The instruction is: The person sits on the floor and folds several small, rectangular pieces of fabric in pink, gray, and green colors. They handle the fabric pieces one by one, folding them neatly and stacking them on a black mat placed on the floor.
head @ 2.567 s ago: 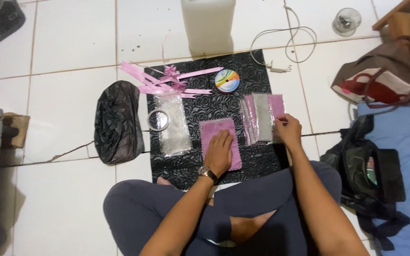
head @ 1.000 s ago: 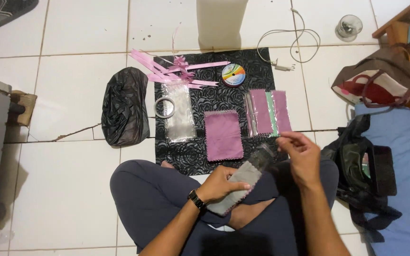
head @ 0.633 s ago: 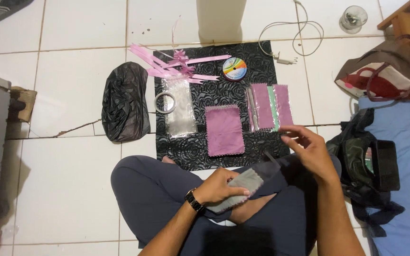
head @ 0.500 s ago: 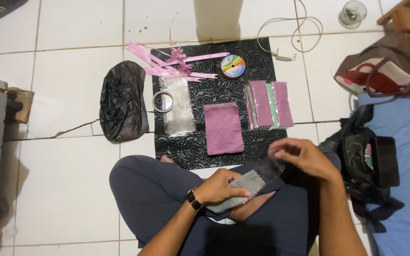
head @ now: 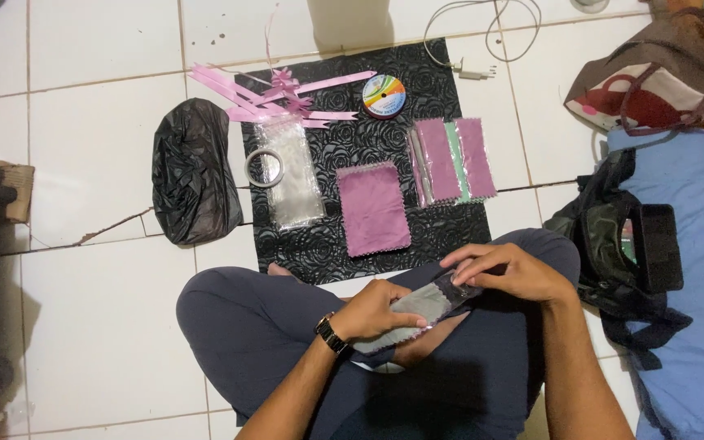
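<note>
Grey cloth in clear sleeve (head: 417, 314) gripped at both ends by left hand (head: 378, 310) and right hand (head: 505, 271), below black embossed mat (head: 344, 155), pink cloth (head: 373, 209) laid on mat.

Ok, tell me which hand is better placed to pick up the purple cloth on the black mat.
Left, probably. The left hand lies almost directly below the purple cloth; the right hand sits further off, fingers at the clear sleeve.
</note>
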